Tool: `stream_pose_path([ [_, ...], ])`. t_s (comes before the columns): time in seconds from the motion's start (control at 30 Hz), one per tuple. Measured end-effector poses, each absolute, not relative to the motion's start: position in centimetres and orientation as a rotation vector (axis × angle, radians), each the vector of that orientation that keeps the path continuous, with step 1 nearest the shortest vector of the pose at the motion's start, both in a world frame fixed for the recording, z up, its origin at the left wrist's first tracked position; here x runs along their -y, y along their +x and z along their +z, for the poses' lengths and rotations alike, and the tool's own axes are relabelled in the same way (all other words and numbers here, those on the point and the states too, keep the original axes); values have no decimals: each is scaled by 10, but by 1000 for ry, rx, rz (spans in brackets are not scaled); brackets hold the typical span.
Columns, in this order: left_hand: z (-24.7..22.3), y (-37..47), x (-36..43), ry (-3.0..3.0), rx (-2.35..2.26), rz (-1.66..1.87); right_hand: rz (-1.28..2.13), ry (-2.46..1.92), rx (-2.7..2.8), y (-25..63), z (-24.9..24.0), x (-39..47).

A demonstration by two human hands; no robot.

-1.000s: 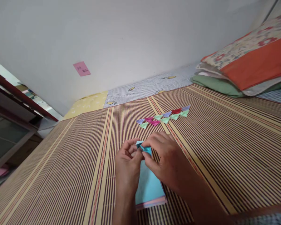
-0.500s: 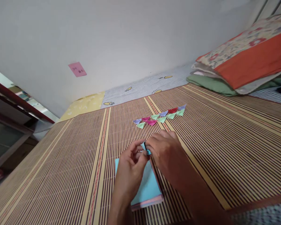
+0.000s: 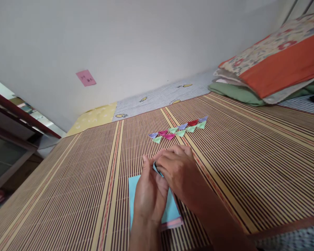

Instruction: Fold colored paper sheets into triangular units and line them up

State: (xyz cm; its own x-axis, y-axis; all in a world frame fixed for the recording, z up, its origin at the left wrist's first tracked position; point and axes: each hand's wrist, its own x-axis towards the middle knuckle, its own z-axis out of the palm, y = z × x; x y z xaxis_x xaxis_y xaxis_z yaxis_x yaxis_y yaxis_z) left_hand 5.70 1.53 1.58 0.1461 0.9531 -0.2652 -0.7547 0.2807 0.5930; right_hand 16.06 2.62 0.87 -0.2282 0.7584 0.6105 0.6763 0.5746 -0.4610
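Observation:
A small folded piece of blue paper (image 3: pixel 155 166) is pinched in the curled fingers of my right hand (image 3: pixel 176 167), mostly hidden by them. Beside it, my left hand (image 3: pixel 149 195) turns its palm toward the paper with the thumb raised away; its other fingers run partly behind my right hand and cup the paper from below. Under both hands lies a stack of paper sheets (image 3: pixel 172 207) with a light blue one on top and pink edges showing. Beyond the hands, several folded paper triangles (image 3: pixel 181 133) in green, purple, pink and red stand in two slanting rows.
A striped bamboo mat (image 3: pixel 94 181) covers the bed surface. At the far right, a floral and orange pillow (image 3: pixel 285 59) sits on green folded bedding (image 3: pixel 232 93). A pink note (image 3: pixel 86 77) is stuck on the white wall (image 3: pixel 136 45).
My left thumb has let go of the blue paper and lifted, and the left palm has opened. My right hand has shifted slightly left with the paper.

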Motion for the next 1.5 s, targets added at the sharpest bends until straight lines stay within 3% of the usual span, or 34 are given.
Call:
stream_pose_path([
  [0.7,4,57,-22,284,-639,1224,167,-1217,2045,162,4,-27],
  [0.97,0,50,-25,372,-601,1274,328,-1010,1836,194,23,-19],
  [1.5,-4,46,-28,332,-616,1266,75,-1221,1913,155,6,-26],
])
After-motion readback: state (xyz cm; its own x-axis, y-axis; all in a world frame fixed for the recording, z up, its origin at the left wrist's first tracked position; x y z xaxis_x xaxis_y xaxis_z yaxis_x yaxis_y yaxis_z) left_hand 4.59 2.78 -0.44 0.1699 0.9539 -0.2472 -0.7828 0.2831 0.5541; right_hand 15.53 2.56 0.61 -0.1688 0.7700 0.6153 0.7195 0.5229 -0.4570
